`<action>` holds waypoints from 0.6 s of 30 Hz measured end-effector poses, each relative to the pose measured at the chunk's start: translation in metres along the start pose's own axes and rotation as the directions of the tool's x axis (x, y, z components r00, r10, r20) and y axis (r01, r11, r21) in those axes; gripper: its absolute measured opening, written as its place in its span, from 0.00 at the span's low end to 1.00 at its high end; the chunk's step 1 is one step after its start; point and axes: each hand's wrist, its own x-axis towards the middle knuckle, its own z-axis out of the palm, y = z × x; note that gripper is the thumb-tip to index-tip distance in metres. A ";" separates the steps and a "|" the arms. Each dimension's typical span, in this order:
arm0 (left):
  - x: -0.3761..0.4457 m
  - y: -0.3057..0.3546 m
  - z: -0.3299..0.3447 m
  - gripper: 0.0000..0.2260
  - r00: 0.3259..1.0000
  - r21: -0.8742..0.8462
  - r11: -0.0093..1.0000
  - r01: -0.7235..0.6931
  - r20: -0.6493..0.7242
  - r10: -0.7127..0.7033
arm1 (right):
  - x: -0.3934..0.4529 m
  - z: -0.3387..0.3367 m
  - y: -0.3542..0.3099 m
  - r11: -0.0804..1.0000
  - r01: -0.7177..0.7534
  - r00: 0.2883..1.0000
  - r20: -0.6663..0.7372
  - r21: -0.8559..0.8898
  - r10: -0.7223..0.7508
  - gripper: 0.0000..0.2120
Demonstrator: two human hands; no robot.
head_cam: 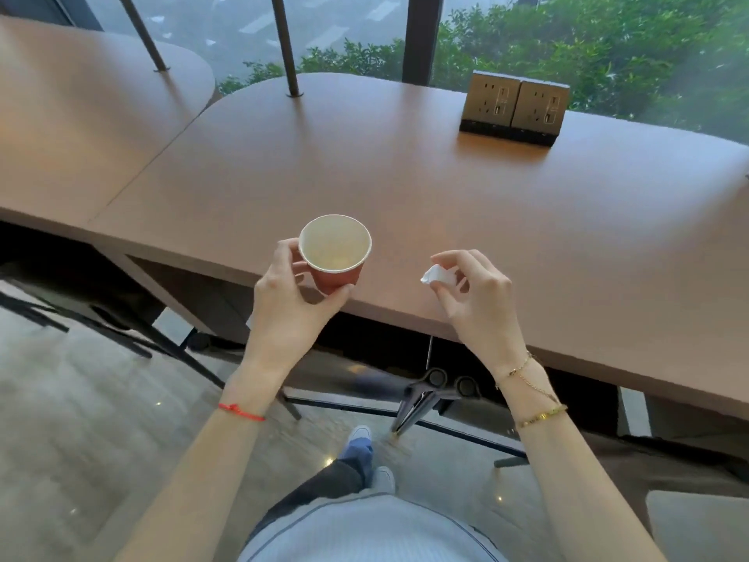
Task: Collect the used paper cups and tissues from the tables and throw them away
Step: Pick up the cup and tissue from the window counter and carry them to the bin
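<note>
Over the near edge of the table (405, 188), the left hand (283, 302) at ten o'clock grips an upright red paper cup (335, 253) while the right hand (474, 294) at two o'clock pinches a crumpled tissue (434, 274), with the socket block (514, 107) farther off at one o'clock.

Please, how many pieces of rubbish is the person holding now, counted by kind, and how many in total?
Paper cup, in the left hand: 1
Crumpled tissue, in the right hand: 1
Total: 2
</note>
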 end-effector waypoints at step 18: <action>-0.262 -0.092 -0.188 0.31 0.732 0.016 0.902 0.432 -0.589 -0.341 | -0.111 0.138 -0.186 0.888 0.370 0.751 0.474 0.274 -0.459 0.10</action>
